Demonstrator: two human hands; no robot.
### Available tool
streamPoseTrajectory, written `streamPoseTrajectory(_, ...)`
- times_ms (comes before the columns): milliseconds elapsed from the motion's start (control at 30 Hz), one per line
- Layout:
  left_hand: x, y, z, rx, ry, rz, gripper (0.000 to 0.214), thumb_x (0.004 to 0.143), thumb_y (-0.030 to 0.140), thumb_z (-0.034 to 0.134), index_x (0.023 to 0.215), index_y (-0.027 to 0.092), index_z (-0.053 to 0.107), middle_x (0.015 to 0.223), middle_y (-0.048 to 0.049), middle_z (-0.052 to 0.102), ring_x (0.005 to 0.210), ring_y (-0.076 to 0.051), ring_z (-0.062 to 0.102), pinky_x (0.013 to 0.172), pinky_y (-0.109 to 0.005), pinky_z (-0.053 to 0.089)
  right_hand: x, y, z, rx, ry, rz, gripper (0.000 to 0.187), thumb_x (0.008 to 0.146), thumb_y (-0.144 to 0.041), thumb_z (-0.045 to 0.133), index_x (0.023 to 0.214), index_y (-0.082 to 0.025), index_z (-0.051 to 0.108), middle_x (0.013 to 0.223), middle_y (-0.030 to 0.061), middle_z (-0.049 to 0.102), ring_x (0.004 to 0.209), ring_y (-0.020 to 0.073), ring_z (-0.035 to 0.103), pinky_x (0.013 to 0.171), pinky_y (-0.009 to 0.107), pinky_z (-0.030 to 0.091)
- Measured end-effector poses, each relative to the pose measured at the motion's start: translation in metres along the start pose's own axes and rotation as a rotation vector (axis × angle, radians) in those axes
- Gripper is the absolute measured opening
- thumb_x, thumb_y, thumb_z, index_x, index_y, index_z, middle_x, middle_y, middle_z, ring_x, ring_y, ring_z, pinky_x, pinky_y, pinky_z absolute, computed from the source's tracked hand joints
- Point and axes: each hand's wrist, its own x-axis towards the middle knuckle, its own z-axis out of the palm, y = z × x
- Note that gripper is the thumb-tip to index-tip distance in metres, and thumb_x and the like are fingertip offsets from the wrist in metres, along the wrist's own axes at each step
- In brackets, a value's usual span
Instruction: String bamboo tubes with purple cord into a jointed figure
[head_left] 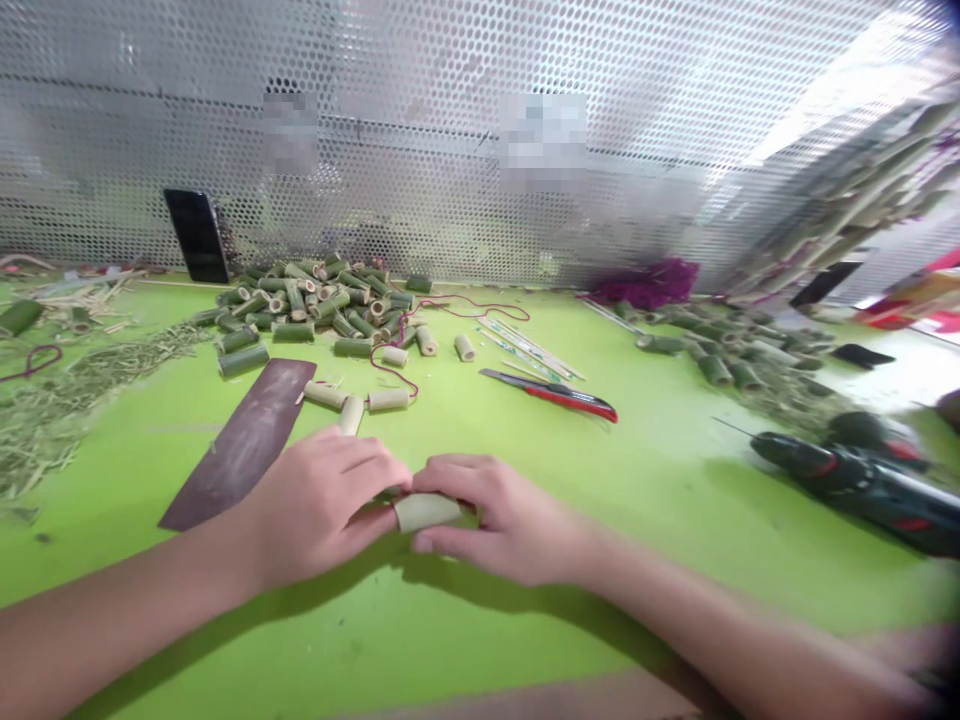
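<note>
Over the front of the table, my left hand and my right hand meet around a short pale-green bamboo piece. My left fingertips close on its left end. The right thumb and fingers grip its other end, partly hiding it. Just beyond my left hand lie peeled pale bamboo pieces, some beside a thin dark red string. A dark brown strip, which looks like sandpaper, lies flat to the left of them.
Green bamboo pieces are heaped at the back, near an upright phone. A red utility knife lies ahead of thin sticks. Shavings cover the left side; a drill with a long bit lies right.
</note>
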Motion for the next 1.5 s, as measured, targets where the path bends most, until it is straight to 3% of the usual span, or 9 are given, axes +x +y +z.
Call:
streamPoseTrajectory(167, -0.001, -0.002, -0.001, -0.041, 0.027, -0.081, 0.007, 0.097, 0.015, 0.062, 0.093, 0.018, 0.067, 0.079, 0.0027, 0.073, 0.065, -0.013, 0.063, 0.061, -0.027, 0.042, -0.003, 0.001, -0.010, 0.054, 0.048, 0.091, 0.038, 0.086, -0.042, 0.076, 0.114, -0.018, 0.066, 0.085, 0.0014, 0.065, 0.070, 0.0133, 0.057, 0.062, 0.024, 0.043)
streamPoseTrajectory(367, 0.003, -0.002, -0.009, -0.173, 0.035, -0.301, 0.011, 0.092, 0.013, 0.069, 0.084, 0.020, 0.069, 0.064, 0.0080, 0.071, 0.054, -0.010, 0.061, 0.053, -0.023, 0.042, -0.008, 0.003, -0.025, 0.066, 0.146, -0.052, 0.017, 0.096, -0.030, 0.053, 0.096, -0.016, 0.064, 0.076, 0.0016, 0.059, 0.064, 0.0125, 0.052, 0.061, 0.026, 0.042)
streamPoseTrajectory(533, 0.000, -0.004, -0.008, -0.126, 0.064, -0.257, 0.010, 0.091, 0.016, 0.070, 0.083, 0.021, 0.069, 0.065, 0.0069, 0.070, 0.057, -0.011, 0.062, 0.054, -0.025, 0.044, -0.003, -0.007, -0.018, 0.107, 0.143, 0.161, 0.024, 0.099, -0.030, 0.052, 0.084, -0.017, 0.063, 0.070, 0.0001, 0.059, 0.060, 0.0106, 0.050, 0.057, 0.024, 0.039)
streamPoseTrajectory(667, -0.003, -0.007, -0.006, -0.091, 0.063, -0.231, 0.008, 0.093, 0.017, 0.070, 0.086, 0.023, 0.069, 0.068, 0.0081, 0.070, 0.059, -0.011, 0.062, 0.059, -0.026, 0.045, -0.001, -0.004, -0.025, 0.169, 0.078, 0.326, 0.030, 0.096, -0.040, 0.056, 0.081, -0.017, 0.067, 0.065, -0.0016, 0.056, 0.058, 0.0114, 0.046, 0.055, 0.025, 0.035)
streamPoseTrajectory(1033, -0.003, -0.011, -0.004, 0.007, -0.006, -0.023, 0.013, 0.101, 0.019, 0.062, 0.096, 0.019, 0.074, 0.088, 0.0012, 0.078, 0.080, -0.015, 0.070, 0.073, -0.032, 0.048, -0.011, 0.041, -0.085, 0.380, -0.290, 0.478, 0.035, 0.088, -0.047, 0.065, 0.073, -0.016, 0.060, 0.064, -0.0044, 0.049, 0.058, 0.0096, 0.043, 0.058, 0.026, 0.035)
streamPoseTrajectory(1167, -0.002, -0.010, -0.006, 0.025, -0.100, -0.030, 0.018, 0.101, 0.016, 0.059, 0.101, 0.021, 0.077, 0.094, 0.0000, 0.079, 0.083, -0.018, 0.070, 0.075, -0.036, 0.045, -0.008, 0.037, -0.076, 0.278, -0.343, 0.463, 0.032, 0.089, -0.046, 0.063, 0.083, -0.015, 0.064, 0.073, -0.0002, 0.059, 0.064, 0.0119, 0.050, 0.062, 0.027, 0.039)
streamPoseTrajectory(1333, -0.001, -0.003, -0.012, 0.001, -0.168, -0.128, 0.024, 0.096, 0.012, 0.054, 0.102, 0.021, 0.076, 0.099, -0.0015, 0.077, 0.090, -0.021, 0.068, 0.085, -0.040, 0.043, -0.001, 0.011, -0.043, -0.044, -0.295, 0.342, 0.032, 0.083, -0.041, 0.073, 0.105, -0.017, 0.070, 0.076, -0.0011, 0.063, 0.063, 0.0126, 0.052, 0.059, 0.026, 0.036)
streamPoseTrajectory(1400, -0.001, 0.001, -0.014, -0.020, -0.226, -0.162, 0.016, 0.096, 0.024, 0.062, 0.107, 0.022, 0.074, 0.105, -0.0025, 0.076, 0.096, -0.024, 0.067, 0.090, -0.042, 0.042, -0.001, 0.002, -0.031, -0.131, -0.280, 0.255, 0.031, 0.084, -0.043, 0.074, 0.104, -0.019, 0.071, 0.078, -0.0004, 0.064, 0.065, 0.0133, 0.053, 0.061, 0.026, 0.037)
streamPoseTrajectory(1500, 0.001, 0.002, -0.013, -0.046, -0.347, -0.161, 0.038, 0.087, 0.051, 0.077, 0.112, 0.023, 0.072, 0.110, -0.0037, 0.074, 0.101, -0.027, 0.065, 0.096, -0.045, 0.038, -0.003, -0.003, -0.022, -0.155, -0.278, 0.136, 0.018, 0.092, -0.032, 0.064, 0.102, -0.020, 0.073, 0.078, 0.0011, 0.066, 0.068, 0.0143, 0.055, 0.065, 0.026, 0.039)
